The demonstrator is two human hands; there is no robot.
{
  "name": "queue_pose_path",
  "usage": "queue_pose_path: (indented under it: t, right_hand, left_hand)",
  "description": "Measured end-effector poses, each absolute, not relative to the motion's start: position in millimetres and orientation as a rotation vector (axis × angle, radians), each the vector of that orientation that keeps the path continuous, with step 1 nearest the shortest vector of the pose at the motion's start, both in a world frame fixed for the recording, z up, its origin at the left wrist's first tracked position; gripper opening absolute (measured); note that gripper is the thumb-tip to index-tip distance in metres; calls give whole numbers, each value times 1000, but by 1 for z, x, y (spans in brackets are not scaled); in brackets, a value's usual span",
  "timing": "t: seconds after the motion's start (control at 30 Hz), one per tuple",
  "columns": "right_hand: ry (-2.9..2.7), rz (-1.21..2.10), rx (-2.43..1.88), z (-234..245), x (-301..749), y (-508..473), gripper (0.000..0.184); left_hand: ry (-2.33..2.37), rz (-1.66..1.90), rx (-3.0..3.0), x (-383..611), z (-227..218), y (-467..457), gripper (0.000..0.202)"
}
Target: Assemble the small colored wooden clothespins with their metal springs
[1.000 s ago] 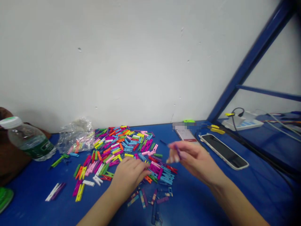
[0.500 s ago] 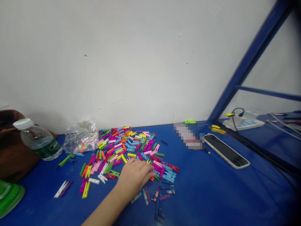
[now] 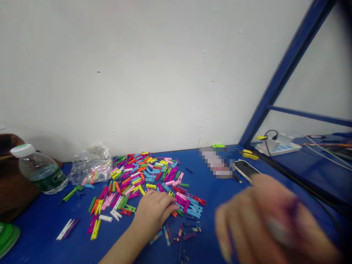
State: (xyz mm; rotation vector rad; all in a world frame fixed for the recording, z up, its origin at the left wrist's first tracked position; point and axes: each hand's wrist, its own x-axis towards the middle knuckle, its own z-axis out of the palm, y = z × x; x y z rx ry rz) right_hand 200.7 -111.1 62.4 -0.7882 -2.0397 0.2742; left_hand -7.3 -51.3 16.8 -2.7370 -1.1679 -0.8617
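Observation:
Many colourful clothespins [image 3: 150, 176] lie in a loose pile on the blue table. At the pile's near edge rests my left hand [image 3: 152, 209], its fingers curved and closed toward the thumb. What is under or between those fingertips is hidden. My right hand [image 3: 264, 220] is large and blurred, close to the camera and apart from the pile. Its fingers are curled in; a dark purple smear shows by the thumb, too blurred to name. Several purple and blue clothespin pieces [image 3: 181, 231] lie just right of my left hand.
On the left are a water bottle [image 3: 41, 170], a clear plastic bag [image 3: 92, 163], a brown bag [image 3: 16, 183] and a green object [image 3: 8, 238]. A phone [image 3: 244, 168], partly covered by my right hand, lies near black cables [image 3: 297, 179] and a white power strip [image 3: 277, 146].
My right hand has come into view at the lower right, in front of the phone. My left hand stays at the pile's edge. The view has shifted slightly.

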Motion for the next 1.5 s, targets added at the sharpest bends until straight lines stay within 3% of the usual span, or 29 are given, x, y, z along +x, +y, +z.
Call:
queue_pose_path:
  t: [0.13, 0.33, 1.13, 1.5]
  right_hand:
    - [-1777, 1044, -700, 70, 177, -37, 19]
    - [-1581, 1402, -757, 28, 176, -11, 25]
    - [-1604, 1562, -737, 17, 164, -26, 25]
    - [-1545, 1619, -668, 12, 160, -27, 29]
  left_hand:
    - [-1261, -903, -2730, -9, 16, -49, 11]
    - [-1320, -985, -2632, -12, 17, -46, 10]
    - [-1076, -1222, -2458, -12, 25, -50, 8]
    - [-1325, -1312, -2708, -10, 18, -50, 10]
